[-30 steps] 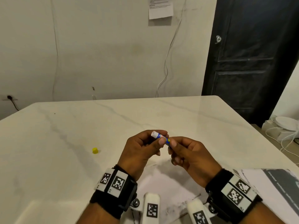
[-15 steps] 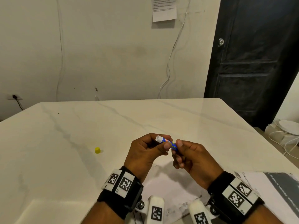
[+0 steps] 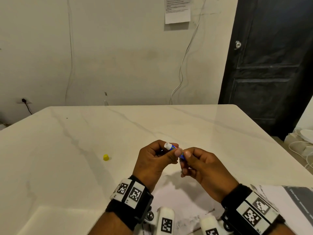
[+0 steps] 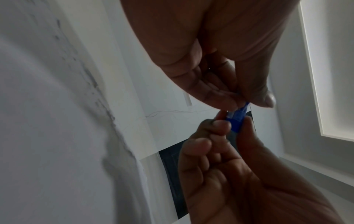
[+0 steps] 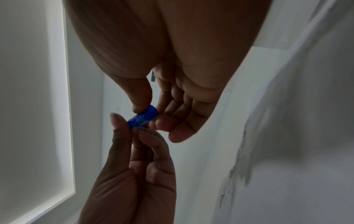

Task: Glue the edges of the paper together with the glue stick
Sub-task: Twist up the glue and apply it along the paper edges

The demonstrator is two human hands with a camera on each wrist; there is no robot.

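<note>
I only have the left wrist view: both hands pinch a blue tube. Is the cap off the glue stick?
Observer: Yes. The head view shows the glue stick with its white end bare, past the left hand.
Operator: Where is it lying?
Observer: A small yellow cap sits on the table, left of that hand and apart from it.
Operator: What lies below?
Observer: The paper lies flat on the table; the right hand isn't touching it.

White marble-look table (image 3: 152, 126) with grey veining. On it: a small yellow plastic cap (image 3: 105, 157) left of centre; a white paper sheet (image 3: 183, 199) at the near edge; a printed grey-and-white booklet (image 3: 294, 197) at the near right corner.
</note>
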